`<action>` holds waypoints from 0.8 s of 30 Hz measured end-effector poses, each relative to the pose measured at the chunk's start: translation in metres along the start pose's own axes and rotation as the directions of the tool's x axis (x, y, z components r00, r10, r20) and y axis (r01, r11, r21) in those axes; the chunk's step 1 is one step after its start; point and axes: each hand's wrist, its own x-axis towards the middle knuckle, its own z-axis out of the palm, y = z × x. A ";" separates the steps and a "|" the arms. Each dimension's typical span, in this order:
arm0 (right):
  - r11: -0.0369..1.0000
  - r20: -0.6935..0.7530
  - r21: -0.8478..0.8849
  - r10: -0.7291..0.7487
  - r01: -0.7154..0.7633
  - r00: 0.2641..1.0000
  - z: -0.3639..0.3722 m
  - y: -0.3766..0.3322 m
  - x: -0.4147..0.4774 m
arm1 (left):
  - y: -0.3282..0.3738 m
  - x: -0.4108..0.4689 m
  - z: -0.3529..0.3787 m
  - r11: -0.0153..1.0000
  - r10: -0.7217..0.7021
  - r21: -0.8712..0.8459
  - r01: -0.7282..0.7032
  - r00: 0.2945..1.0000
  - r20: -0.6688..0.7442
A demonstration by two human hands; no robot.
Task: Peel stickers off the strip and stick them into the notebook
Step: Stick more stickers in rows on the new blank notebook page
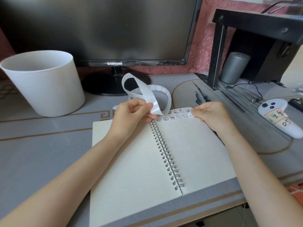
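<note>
Sticker (190,114), round and white with a small printed figure, is pinched at the fingertips of the right hand (211,115) and held at the top edge of the right page of the open spiral notebook (188,153), at the end of two short rows of stickers (172,115) already laid there. The backing strip (144,94) is gripped between the thumb and curled fingers of the left hand (131,112), just above the head of the wire binding (165,154), and its free length loops up and back toward the monitor stand (101,86). The step is judged to be the placing of one sticker. It is best lowered one edge first, lined up and spaced like its neighbours, then smoothed flat with a fingertip so that no crease or bubble is trapped. The strip is best held clear of the page so that the loop is not caught under a hand. Whether the sticker already touches the paper cannot be told, as its right edge is covered by the fingers. The figures on the stickers are too small to be read, and how many remain on the strip is not shown, only a few pale rounds (158,87) being seen on its far curl
</note>
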 end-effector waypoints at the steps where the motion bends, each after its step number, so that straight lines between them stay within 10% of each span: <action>1: 1.000 -0.002 -0.005 -0.001 0.001 1.000 0.000 0.000 0.000 | 0.000 0.000 0.000 1.000 0.001 0.002 -0.001 1.000 0.001; 24: 0.998 -0.018 -0.039 -0.042 0.042 0.999 0.005 0.007 0.006 | -0.002 0.001 -0.001 1.000 0.001 -0.001 -0.001 1.000 0.000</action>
